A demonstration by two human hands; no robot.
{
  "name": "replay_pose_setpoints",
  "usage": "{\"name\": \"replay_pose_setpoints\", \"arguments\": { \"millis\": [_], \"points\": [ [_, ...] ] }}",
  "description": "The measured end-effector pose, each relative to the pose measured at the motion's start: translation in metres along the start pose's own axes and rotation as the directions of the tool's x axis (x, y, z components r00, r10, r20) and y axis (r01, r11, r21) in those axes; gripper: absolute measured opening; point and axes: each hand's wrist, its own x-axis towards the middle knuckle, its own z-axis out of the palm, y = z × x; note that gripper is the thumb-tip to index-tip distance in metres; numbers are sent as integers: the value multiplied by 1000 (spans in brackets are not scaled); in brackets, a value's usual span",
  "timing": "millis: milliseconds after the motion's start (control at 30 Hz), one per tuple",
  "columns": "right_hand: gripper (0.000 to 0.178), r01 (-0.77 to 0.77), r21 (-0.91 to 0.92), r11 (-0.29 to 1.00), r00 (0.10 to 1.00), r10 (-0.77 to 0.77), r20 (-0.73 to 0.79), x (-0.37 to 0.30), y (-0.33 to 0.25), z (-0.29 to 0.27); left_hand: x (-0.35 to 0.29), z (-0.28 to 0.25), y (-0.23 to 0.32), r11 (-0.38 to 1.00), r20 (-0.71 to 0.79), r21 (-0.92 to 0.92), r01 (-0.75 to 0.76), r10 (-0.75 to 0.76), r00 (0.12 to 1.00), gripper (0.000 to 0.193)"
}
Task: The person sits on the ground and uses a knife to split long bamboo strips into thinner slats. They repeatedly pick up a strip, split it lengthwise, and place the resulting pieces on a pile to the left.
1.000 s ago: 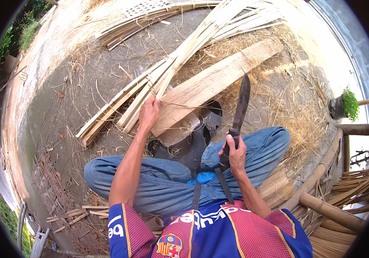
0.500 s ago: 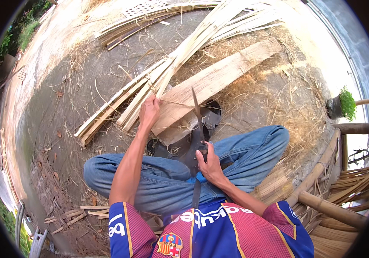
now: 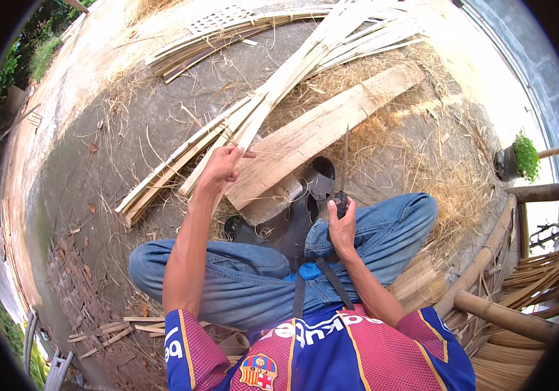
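The bare concrete ground [image 3: 90,163] carried long split bamboo strips [image 3: 279,85], a pale wooden plank [image 3: 318,133], dry straw-like shavings [image 3: 416,150] and a potted green plant [image 3: 520,159].

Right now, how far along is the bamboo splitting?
Done: split bamboo strips already lie piled across the ground, more in a far bundle. In hand: the left hand grips one thin strip over the wooden plank; the right hand holds a knife, blade up. Left: the held strip looks uncut; the count remaining cannot be told.
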Motion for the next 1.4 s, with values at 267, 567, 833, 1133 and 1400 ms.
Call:
{"name": "replay_pose_setpoints", "arguments": {
  "millis": [267, 567, 833, 1133, 1400],
  "points": [
    [43, 189, -132, 973, 822, -231, -521, 94, 9, -21, -62, 55, 11, 919, 230, -367, 143, -59, 971, 32],
    [15, 815, -332, 475, 543, -425, 724, 13, -115, -11, -121, 90, -39, 945, 146, -301, 127, -86, 986, 36],
    [3, 952, -203, 229, 297, -535, 791, 16, -122, -13, -139, 120, -55, 969, -44, -238, -66, 57, 997, 37],
    [25, 833, 143, -535, -401, -404, 822, 30, -163, 12, -126, 120, -79, 994, -45, 18, -112, 113, 993, 31],
    [7, 994, 111, -5, -109, -227, 968, 50, -162, 34, -137, 112, -48, 996, -35, -22, -84, 83, 996, 25]
  ]
}}
